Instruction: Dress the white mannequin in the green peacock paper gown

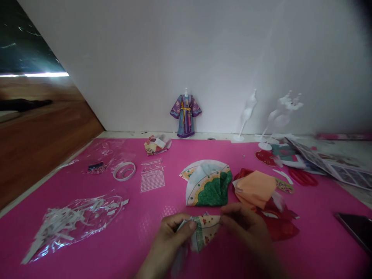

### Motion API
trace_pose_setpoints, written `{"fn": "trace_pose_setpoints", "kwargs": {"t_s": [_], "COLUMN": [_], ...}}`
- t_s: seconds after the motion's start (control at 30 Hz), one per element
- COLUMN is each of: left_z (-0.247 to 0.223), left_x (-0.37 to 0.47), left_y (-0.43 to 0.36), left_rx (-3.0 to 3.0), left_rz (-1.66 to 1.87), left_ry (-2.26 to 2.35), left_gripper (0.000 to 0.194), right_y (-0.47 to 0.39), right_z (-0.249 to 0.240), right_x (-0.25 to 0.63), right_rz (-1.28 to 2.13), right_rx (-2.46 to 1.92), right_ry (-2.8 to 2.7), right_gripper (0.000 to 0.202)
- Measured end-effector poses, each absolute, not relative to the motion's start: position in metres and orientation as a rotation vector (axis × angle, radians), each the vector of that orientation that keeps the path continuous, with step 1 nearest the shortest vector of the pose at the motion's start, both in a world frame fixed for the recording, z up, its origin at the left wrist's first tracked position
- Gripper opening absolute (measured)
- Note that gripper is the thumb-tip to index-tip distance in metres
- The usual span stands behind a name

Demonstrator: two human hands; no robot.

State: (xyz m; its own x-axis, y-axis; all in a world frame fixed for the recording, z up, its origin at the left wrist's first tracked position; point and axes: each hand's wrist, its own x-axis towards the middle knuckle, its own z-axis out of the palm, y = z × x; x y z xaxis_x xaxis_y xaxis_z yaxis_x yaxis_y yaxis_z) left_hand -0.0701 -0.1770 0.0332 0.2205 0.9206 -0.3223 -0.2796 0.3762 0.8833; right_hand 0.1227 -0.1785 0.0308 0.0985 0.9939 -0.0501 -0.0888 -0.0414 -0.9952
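Near the front of the pink table surface, my left hand [176,236] pinches the left end of a small printed fabric piece [207,230], cream with red and green pattern. The thumb lies on top of the cloth. My right hand [242,223] pinches the upper right edge of the same piece, between thumb and forefinger. Just beyond my hands lies a folded green and white fabric piece [212,188] with a gold border. Beside my right hand is a pile of red cloth with an orange fabric piece [255,188] on top.
A clear bag of white strips [69,219] lies at left, near a tape roll [124,171] and a sheet of small beads [152,180]. Against the white wall stand a small dressed mannequin [186,114] and bare white mannequins [248,110]. A dark phone-like object [356,230] lies at right.
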Motion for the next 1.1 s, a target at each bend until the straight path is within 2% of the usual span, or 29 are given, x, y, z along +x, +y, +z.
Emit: {"fn": "trace_pose_setpoints", "kwargs": {"t_s": [0.1, 0.27, 0.37, 0.47, 0.57, 0.7, 0.87, 1.0, 1.1], "left_z": [0.030, 0.025, 0.029, 0.036, 0.040, 0.041, 0.045, 0.043, 0.034], "left_x": [-0.070, -0.074, -0.072, -0.069, -0.069, -0.073, -0.078, -0.074, -0.071], "left_y": [-0.176, -0.174, -0.177, -0.177, -0.175, -0.175, -0.175, -0.177, -0.181], "left_rx": [0.792, 0.836, 0.878, 1.165, 1.508, 1.616, 1.620, 1.622, 1.570], "left_rz": [0.990, 0.968, 1.074, 1.184, 1.203, 1.108, 1.079, 1.139, 1.059], "left_ry": [0.993, 0.997, 1.029, 1.036, 0.986, 1.108, 1.151, 1.170, 1.105], "left_gripper": [0.036, 0.030, 0.017, 0.004, 0.014, 0.030, 0.017, 0.003, 0.018], "right_y": [-0.180, -0.179, -0.178, -0.177, -0.178, -0.177, -0.177, -0.181, -0.184], "right_z": [0.035, 0.033, 0.029, 0.025, 0.024, 0.029, 0.034, 0.033, 0.032], "right_x": [0.120, 0.122, 0.124, 0.121, 0.117, 0.120, 0.124, 0.115, 0.108], "right_rz": [1.122, 1.229, 1.256, 1.371, 1.494, 1.478, 1.541, 1.651, 1.748], "right_rx": [-1.162, -1.127, -1.140, -1.172, -1.148, -1.211, -1.221, -1.152, -1.068], "right_ry": [-1.014, -0.981, -0.991, -1.118, -1.218, -1.222, -1.160, -1.060, -0.955], "right_gripper": [0.023, 0.024, 0.029, 0.033, 0.028, 0.034, 0.038, 0.026, 0.021]}}
